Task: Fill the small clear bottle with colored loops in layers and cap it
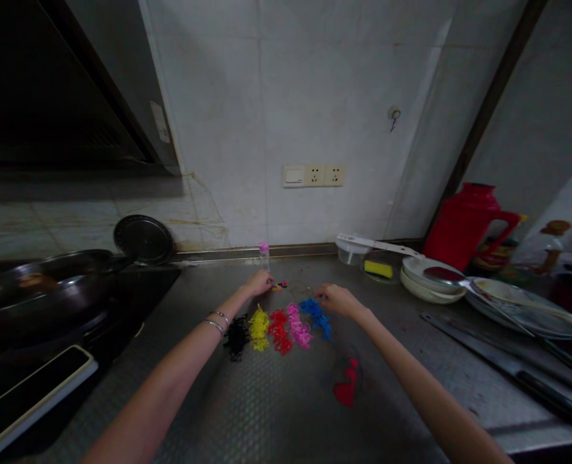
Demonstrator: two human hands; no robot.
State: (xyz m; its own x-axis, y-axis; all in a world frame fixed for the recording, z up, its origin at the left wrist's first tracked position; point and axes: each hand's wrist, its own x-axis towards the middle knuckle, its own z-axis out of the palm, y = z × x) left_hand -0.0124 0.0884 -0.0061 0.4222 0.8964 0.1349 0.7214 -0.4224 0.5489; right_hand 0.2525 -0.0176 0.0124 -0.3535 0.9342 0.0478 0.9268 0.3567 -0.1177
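Note:
My left hand (259,283) is closed in a pinch at the back of the metal counter. From its fingertips sticks out a small multicoloured strand (280,285) with yellow, black and pink-red bits. My right hand (335,298) is closed at the fingertips just above the blue pile; whatever it pinches is too small to make out. Between and below the hands lie piles of small rubber bands: black (237,337), yellow (259,328), red (280,332), pink (298,326) and blue (317,316). Behind my left hand stands a clear bottle with a pink top (264,253).
At left are a wok (48,303) and a white-edged phone-like slab (39,393). A red flat shape (347,383) lies before my right forearm. On the right are a sponge (378,269), bowls (431,291), a knife (479,351) and a red thermos (464,225).

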